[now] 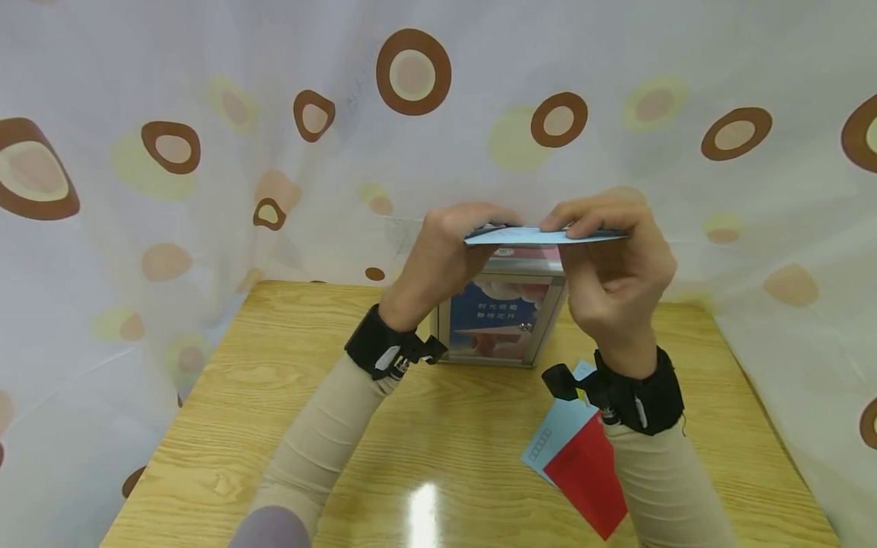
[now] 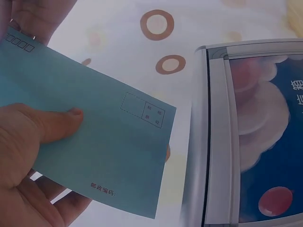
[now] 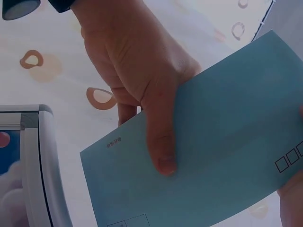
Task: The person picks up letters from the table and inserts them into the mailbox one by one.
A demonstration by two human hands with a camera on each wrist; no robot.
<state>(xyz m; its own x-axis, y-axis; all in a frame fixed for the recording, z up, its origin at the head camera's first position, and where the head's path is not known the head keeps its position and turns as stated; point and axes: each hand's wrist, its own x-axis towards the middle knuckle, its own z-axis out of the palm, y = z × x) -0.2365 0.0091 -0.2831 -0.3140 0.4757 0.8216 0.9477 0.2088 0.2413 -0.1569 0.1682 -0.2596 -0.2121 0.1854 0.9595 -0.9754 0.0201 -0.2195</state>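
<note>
Two pinch grips on blue envelope (image 2: pixel 109 142), by left hand (image 1: pixel 444 245) and right hand (image 1: pixel 620 266), closed to paper thickness, thumbs against printed face. Held up off worktop (image 1: pixel 288 342), near top of metal box (image 1: pixel 493 323); can't tell if touching. Probably positioning step; next, likely need to steady envelope level without creasing.

Blue envelope (image 2: pixel 111 146) pinched by left hand (image 2: pixel 21 146), far end touched by right hand (image 2: pixel 40 18), silver-edged box (image 2: pixel 265 123) seen nearby
</note>
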